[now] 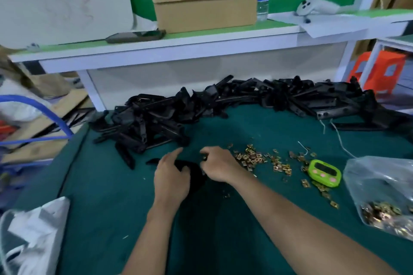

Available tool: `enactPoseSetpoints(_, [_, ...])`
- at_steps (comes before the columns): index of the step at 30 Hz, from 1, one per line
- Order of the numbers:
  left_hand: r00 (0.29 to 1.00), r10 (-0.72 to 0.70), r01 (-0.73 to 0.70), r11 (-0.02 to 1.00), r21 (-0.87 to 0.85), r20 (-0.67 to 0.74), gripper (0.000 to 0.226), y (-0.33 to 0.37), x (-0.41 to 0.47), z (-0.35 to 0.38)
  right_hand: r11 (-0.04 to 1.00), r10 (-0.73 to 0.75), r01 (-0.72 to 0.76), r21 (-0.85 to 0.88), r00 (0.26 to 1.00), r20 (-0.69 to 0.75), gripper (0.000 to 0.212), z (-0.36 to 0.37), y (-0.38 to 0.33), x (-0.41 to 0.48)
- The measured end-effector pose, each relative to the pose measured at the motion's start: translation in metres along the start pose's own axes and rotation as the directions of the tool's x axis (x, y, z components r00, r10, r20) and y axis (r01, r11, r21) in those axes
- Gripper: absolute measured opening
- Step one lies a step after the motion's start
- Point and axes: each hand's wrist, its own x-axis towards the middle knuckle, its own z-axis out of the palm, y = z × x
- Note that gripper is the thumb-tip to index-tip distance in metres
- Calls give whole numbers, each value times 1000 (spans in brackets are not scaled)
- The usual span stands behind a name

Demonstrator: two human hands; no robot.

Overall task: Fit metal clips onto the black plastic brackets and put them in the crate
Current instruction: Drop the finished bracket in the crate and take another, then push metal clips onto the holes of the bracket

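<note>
A black plastic bracket [196,174] lies on the green table between my hands. My left hand [171,176] presses on its left part, forefinger stretched out. My right hand [220,166] grips its right end; a small metal clip [204,158] shows at the fingertips. Loose brass-coloured clips [252,158] are scattered just right of my right hand. A long heap of black brackets [201,107] runs across the back of the table. The crate is not in view.
A green timer [324,172] sits right of the clips. A clear bag of clips [382,203] lies at the right edge. A white bag [33,234] is at front left. A shelf [178,44] overhangs the heap, bearing a cardboard box [205,11].
</note>
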Motion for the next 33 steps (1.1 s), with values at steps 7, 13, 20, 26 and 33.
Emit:
enactPoseSetpoints(7, [1000,-2,4,999,50,-30,60,-23,-4,0,994,-93,98,43,990,-108,26,35,-18,5])
enactPoseSetpoints(13, [977,87,-134,961,-243,-194,75,3,-16,3,743,177,76,665,936,-305,20,17,17,-14])
enactPoseSetpoints(20, [981,118,9,760,-650,152,24,37,-36,31,542,275,84,836,923,-271,16,0,43,-58])
enactPoseSetpoints(26, [968,106,80,730,-678,228,31,42,-41,31,965,-21,182,191,776,-631,66,-18,82,-87])
enactPoseSetpoints(33, [932,86,262,510,-819,352,37,46,-49,36,889,-394,456,-32,729,-559,65,-5,80,-82])
